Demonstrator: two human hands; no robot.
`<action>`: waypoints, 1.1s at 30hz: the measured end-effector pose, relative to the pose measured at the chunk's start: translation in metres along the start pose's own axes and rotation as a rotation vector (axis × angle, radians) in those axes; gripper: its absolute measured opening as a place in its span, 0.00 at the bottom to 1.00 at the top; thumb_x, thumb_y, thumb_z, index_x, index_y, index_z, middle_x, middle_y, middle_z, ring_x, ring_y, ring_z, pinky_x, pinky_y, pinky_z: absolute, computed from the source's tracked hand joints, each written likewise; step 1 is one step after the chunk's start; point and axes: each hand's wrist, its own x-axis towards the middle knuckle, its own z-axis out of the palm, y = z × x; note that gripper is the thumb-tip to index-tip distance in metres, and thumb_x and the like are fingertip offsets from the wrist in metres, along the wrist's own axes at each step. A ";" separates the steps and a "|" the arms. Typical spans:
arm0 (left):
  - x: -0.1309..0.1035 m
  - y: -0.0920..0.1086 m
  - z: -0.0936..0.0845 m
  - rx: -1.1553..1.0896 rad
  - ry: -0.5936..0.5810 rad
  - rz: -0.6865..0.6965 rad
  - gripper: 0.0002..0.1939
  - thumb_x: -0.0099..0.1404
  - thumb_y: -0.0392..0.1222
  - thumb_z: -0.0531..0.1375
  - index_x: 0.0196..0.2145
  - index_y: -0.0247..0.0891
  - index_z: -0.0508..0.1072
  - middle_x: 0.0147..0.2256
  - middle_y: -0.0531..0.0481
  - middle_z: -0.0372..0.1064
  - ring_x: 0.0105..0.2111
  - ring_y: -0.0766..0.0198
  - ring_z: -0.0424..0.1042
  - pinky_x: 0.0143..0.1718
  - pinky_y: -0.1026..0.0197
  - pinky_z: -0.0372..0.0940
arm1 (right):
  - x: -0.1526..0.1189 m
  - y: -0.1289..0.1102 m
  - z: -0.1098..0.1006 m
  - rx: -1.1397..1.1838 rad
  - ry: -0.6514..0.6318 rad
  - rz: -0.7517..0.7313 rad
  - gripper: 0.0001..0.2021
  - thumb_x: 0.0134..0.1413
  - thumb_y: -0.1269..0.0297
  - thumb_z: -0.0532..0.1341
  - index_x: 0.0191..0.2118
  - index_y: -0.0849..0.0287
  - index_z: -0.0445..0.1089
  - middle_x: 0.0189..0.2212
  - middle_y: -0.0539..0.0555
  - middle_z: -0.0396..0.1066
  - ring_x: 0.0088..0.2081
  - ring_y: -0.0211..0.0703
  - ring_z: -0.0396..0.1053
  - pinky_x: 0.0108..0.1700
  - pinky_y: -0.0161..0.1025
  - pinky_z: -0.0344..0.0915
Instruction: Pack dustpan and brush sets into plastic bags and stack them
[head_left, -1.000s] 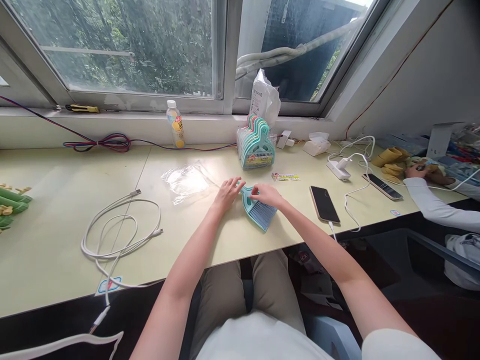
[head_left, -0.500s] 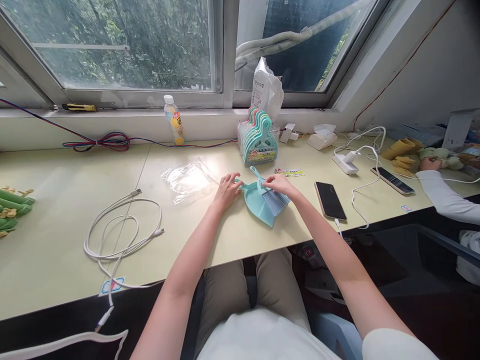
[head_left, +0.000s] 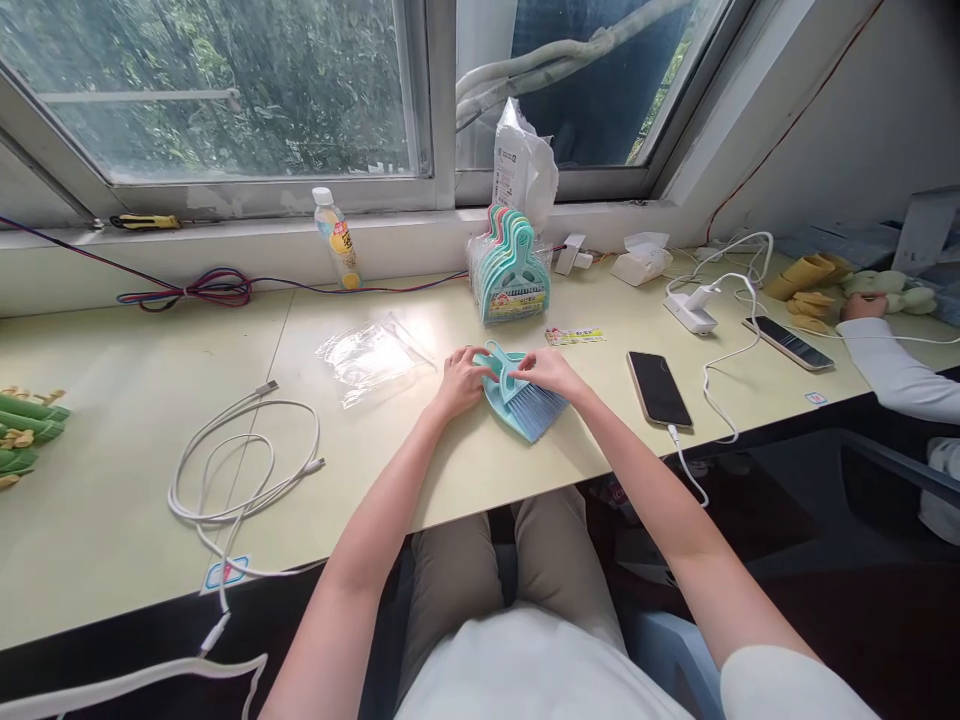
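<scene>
Though nr table edge [head_left: 487, 500], brush [head_left: 536, 405] over dustpan [head_left: 496, 405], w/ gap to phone [head_left: 660, 388].

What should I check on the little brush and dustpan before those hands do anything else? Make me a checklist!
1. Left hand at the dustpan's handle end: ok.
2. Right hand gripping the brush: ok.
3. Brush lined up with the dustpan: not ok, it sits askew, bristles sticking out to the right.
4. Brush fastened to the dustpan: cannot tell, the fingers hide part of it.
5. Clear bag apart from the dustpan: ok, it lies off to the left.
</scene>
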 end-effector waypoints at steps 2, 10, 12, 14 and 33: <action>0.002 0.000 -0.005 -0.123 0.014 -0.019 0.25 0.55 0.26 0.56 0.44 0.47 0.81 0.59 0.50 0.68 0.61 0.52 0.64 0.63 0.45 0.62 | 0.000 0.002 0.001 -0.028 0.022 -0.017 0.15 0.50 0.50 0.70 0.32 0.59 0.79 0.34 0.56 0.81 0.39 0.47 0.77 0.39 0.36 0.67; -0.001 -0.019 -0.017 0.104 0.288 -0.186 0.22 0.61 0.27 0.55 0.46 0.46 0.79 0.58 0.44 0.69 0.62 0.46 0.63 0.65 0.37 0.58 | -0.002 0.004 -0.001 -0.013 -0.003 0.016 0.11 0.51 0.55 0.70 0.34 0.58 0.79 0.36 0.54 0.80 0.40 0.46 0.76 0.42 0.37 0.66; -0.002 -0.015 -0.011 0.194 0.209 -0.103 0.24 0.60 0.25 0.54 0.47 0.46 0.79 0.62 0.44 0.66 0.65 0.46 0.60 0.68 0.36 0.53 | -0.003 0.004 -0.001 -0.014 0.006 0.020 0.11 0.51 0.55 0.70 0.34 0.58 0.79 0.36 0.54 0.80 0.41 0.46 0.76 0.42 0.37 0.66; -0.002 -0.011 -0.005 0.244 0.147 -0.042 0.26 0.59 0.24 0.54 0.49 0.45 0.79 0.65 0.44 0.63 0.67 0.47 0.58 0.71 0.35 0.48 | -0.004 0.004 0.000 -0.004 0.014 0.023 0.11 0.51 0.55 0.69 0.34 0.58 0.78 0.37 0.54 0.80 0.41 0.46 0.75 0.42 0.37 0.66; 0.007 0.003 0.002 0.216 0.126 -0.024 0.29 0.60 0.22 0.52 0.50 0.48 0.79 0.65 0.47 0.63 0.67 0.50 0.58 0.67 0.38 0.57 | -0.005 0.007 0.004 0.029 0.045 0.009 0.10 0.52 0.57 0.69 0.33 0.58 0.78 0.38 0.54 0.79 0.42 0.46 0.75 0.43 0.37 0.66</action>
